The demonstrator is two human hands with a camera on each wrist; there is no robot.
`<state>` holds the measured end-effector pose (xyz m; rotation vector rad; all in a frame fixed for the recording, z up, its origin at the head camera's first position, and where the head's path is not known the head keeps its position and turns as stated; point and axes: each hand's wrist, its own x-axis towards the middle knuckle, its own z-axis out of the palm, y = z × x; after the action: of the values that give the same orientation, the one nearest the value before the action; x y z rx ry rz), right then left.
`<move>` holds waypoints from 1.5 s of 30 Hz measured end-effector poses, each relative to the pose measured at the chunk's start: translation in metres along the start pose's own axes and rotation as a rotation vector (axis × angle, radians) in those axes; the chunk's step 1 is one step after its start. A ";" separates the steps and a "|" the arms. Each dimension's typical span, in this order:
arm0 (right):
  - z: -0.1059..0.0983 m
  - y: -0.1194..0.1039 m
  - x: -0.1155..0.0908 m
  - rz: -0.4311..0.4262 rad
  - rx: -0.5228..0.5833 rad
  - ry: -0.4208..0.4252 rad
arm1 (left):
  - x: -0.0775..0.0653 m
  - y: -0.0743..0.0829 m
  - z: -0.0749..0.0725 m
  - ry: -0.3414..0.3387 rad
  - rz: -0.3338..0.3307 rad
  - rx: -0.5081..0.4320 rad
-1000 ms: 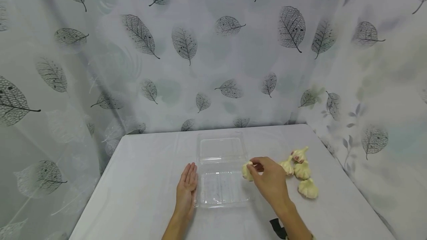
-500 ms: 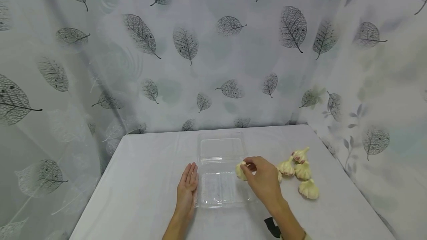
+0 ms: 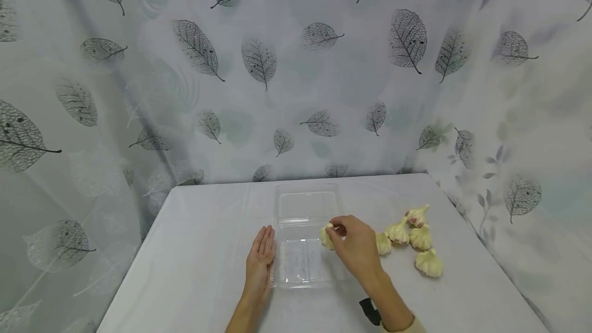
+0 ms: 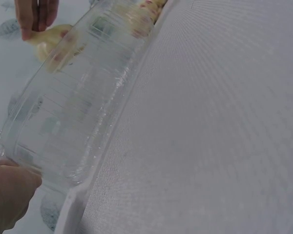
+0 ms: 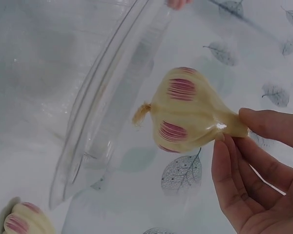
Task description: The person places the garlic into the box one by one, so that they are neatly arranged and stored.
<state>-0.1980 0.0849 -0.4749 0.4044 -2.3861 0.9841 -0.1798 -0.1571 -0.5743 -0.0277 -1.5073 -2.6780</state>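
Note:
My right hand (image 3: 357,248) pinches a garlic bulb (image 5: 188,112) by its stem between thumb and fingertips. The bulb is cream with purple-red streaks and dry roots. In the head view that bulb (image 3: 326,237) hangs above the right part of a clear plastic clamshell box (image 3: 296,263), whose lid (image 3: 307,204) lies open away from me. My left hand (image 3: 260,263) rests against the box's left side with straight fingers. In the left wrist view, the same hand (image 4: 12,195) touches the end of the box.
Several more garlic bulbs (image 3: 398,231) lie grouped on the white table (image 3: 199,251), right of the box. A black strap (image 3: 370,311) shows beside the right wrist. Behind the table hangs a leaf-print curtain (image 3: 296,91).
My right hand has moved left with the garlic bulb, from the box's right edge to over its inside. Another bulb has come into sight behind the hand. The left hand stays in place.

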 end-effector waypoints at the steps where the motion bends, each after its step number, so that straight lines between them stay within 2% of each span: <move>1: 0.001 0.000 0.001 0.002 0.003 -0.002 | 0.000 0.000 0.000 0.001 0.000 -0.002; 9: 0.010 -0.005 0.005 -0.028 0.027 0.000 | 0.001 -0.001 0.002 0.023 0.002 -0.003; 20: 0.020 -0.017 0.008 0.008 0.047 -0.051 | 0.001 -0.001 0.003 0.023 0.002 -0.013; 32: 0.036 -0.025 0.010 0.026 0.084 -0.073 | 0.001 -0.001 0.003 0.033 0.005 -0.017; 45: 0.057 -0.031 0.011 0.040 0.095 -0.080 | 0.001 0.000 0.001 0.007 0.037 -0.011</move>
<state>-0.2133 0.0217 -0.4850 0.4407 -2.4334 1.1224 -0.1812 -0.1560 -0.5741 -0.0459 -1.4758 -2.6549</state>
